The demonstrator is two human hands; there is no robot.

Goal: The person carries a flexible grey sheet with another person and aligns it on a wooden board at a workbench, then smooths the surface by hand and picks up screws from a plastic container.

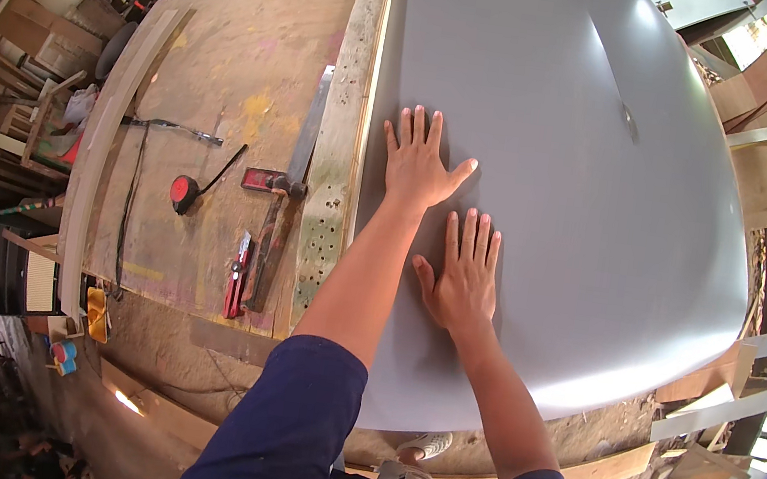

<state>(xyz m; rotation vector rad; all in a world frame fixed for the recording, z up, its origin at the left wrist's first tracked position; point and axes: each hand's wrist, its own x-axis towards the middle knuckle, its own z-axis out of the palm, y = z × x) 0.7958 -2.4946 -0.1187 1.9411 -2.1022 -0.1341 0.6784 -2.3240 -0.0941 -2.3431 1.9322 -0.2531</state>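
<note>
A large smooth grey sheet (588, 228) covers the right side of the workbench, its near edge hanging past the front and a crease showing near the far right. My left hand (420, 162) lies flat on it close to its left edge, fingers spread and pointing away from me. Lower and a little to the right, my right hand (466, 275) rests palm down on the same sheet, thumb out to the side. Neither hand holds anything. Along the sheet's left edge runs a long wooden board (344, 137) dotted with small holes.
On the wooden tabletop (180, 242) left of the board lie a hammer (270, 234), a red utility knife (237, 278), a red and black tape measure (183, 192) and a dark cable (136, 178). A long strip (109, 155) lies along the far left. Wood offcuts (712, 467) are piled at right.
</note>
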